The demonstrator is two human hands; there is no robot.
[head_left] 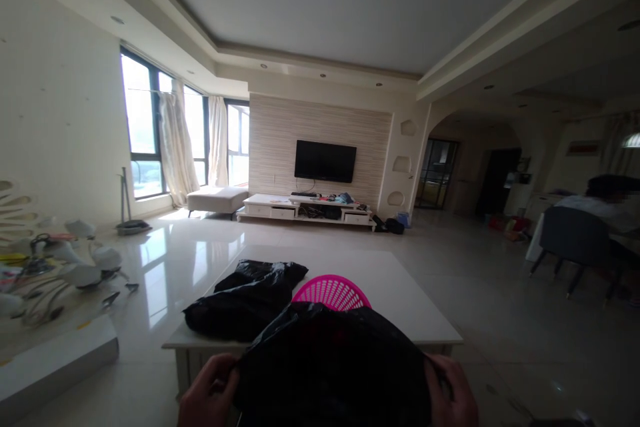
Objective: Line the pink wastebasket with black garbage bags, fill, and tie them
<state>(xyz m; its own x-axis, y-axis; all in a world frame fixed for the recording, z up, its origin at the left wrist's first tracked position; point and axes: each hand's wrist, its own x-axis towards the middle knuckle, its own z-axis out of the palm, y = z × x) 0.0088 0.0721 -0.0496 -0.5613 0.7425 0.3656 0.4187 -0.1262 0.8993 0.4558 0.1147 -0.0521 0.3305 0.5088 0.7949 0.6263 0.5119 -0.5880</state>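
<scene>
The left hand [210,387] and right hand [453,390] grip opposite edges of a black bag [335,367] near a pink basket [332,290] on a white table [405,300].

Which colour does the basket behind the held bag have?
Bright pink: the basket shows in the head view, behind the black bag.

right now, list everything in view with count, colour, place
table: 1, white, foreground
held bag: 1, black, bottom centre
crumpled bag: at least 1, black, table's left
basket: 1, pink, on table, beyond held bag
television: 1, black, far wall
cabinet: 1, white, below television
windows: several, dark-framed, left
curtains: 2 visible, cream, at windows
bench: 1, pale, near windows
dustpan: 1, dark, left floor
fixture: 1, white-shaded, left
chair: 1, dark, right
person: 1, pale top, at chair
left hand: 1, bare, pinching held bag
right hand: 1, bare, likewise
</scene>
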